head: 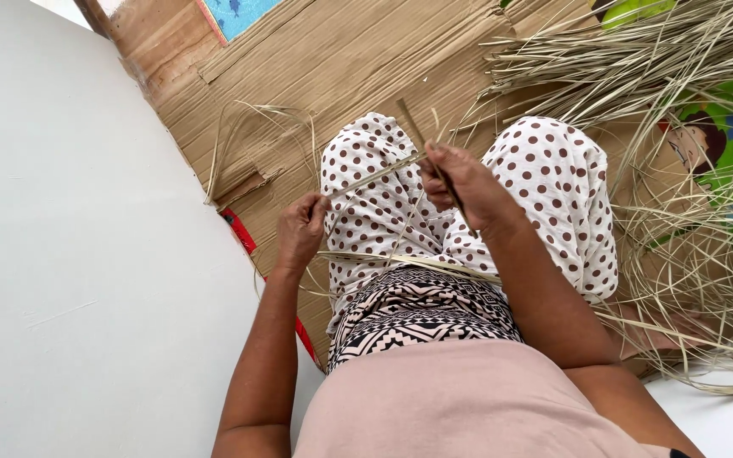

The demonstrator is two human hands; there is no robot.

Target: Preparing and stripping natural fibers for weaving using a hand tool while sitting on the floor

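A: Where is the strip (375, 175) right now?

B: Stretched over the lap, between the two hands. The left hand (300, 231) has its grip shut on one end, just beside the left knee. The right hand (461, 182) pinches the other end, fingers closed, and also holds a thin dark stick (417, 131) that pokes up past the knuckles.

A: Anything else on the lap?

B: A second pale strip (409, 261) lies across the thighs, over the dotted trousers (553, 182) (it seems loose, not held). The person sits on a cardboard sheet (341, 59) on the floor, with a big heap of the same dry strips (680, 170) to the right.

A: What could go wrong from here?

B: My guess is the strip could split or snap if the hands pull it much tighter, since it looks dry and thin. The stick sits close to it too, so a slip of the right grip might tear the fibre or drop the stick into the lap. The loose strip could also slide off the thighs if the knees shift.

A: And the heap?

B: Near the right knee; stray ends might snag the working strip.
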